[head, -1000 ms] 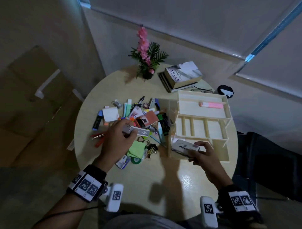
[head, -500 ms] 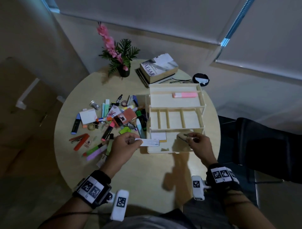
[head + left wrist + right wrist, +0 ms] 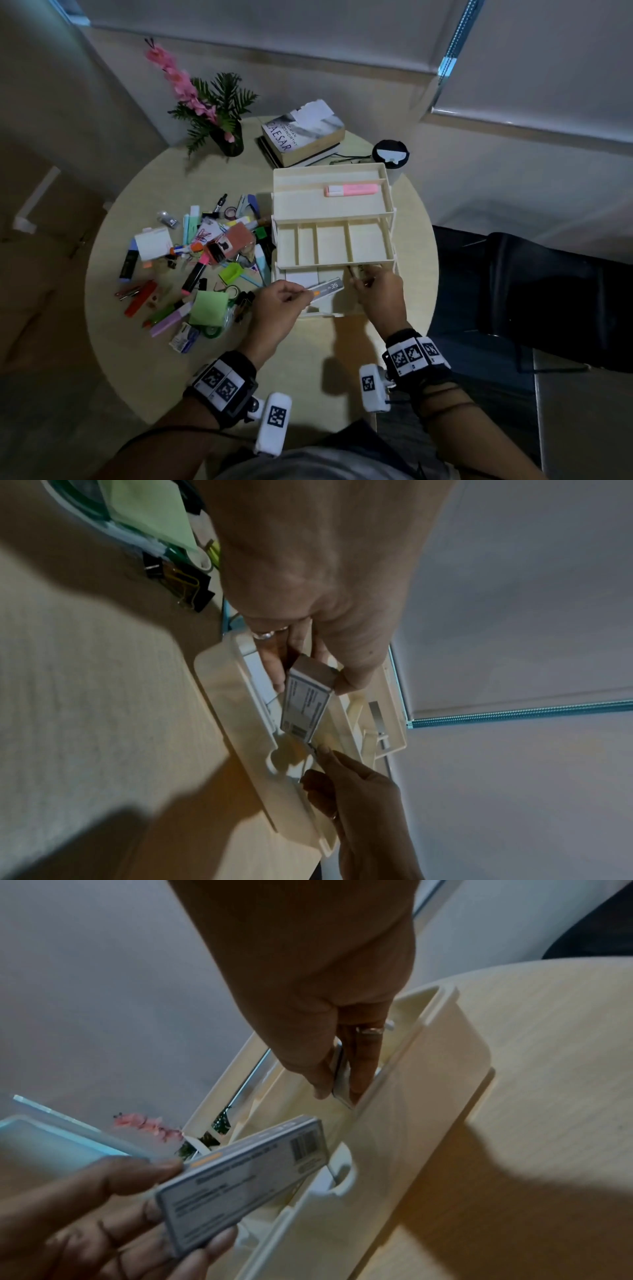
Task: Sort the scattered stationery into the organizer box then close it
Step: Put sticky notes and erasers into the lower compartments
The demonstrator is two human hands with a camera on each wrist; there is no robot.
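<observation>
head view: on the round table (image 3: 342, 359) the cream organizer box (image 3: 334, 209) stands open at about 1 o'clock from the table's middle, its tiers stepped out. a pink highlighter (image 3: 351, 189) lies in the top tier. the scattered stationery (image 3: 202, 260) is heaped at 9 o'clock from the box: markers, sticky notes, binder clips, tape. the left hand (image 3: 279, 308) pinches one end of a flat grey staple box (image 3: 325, 287) marked "35", holding it over the bottom tier at the box's 6 o'clock edge. the right hand (image 3: 378, 293), fingers curled, pinches a small thin item at that same tier, at 3 o'clock from the staple box. a stack of books (image 3: 301, 137) and a potted plant (image 3: 219, 113) sit at 12 o'clock on the table.

left wrist view: the left hand's (image 3: 318, 588) thumb and fingers (image 3: 274, 674) clamp the staple box (image 3: 306, 699) by its near end; its far end hangs inside the bottom tier. the right hand (image 3: 356, 791) comes in from 5 o'clock, fingertip close to the carton's far end. binder clips (image 3: 181, 585) lie at 10 o'clock.

right wrist view: the right hand (image 3: 329, 1010) grips a thin grey metal piece (image 3: 339, 1074) between thumb and finger, just inside the front wall of the organizer box (image 3: 418, 1096); what it is cannot be told. the staple box (image 3: 246, 1175) is held at 7 o'clock.
</observation>
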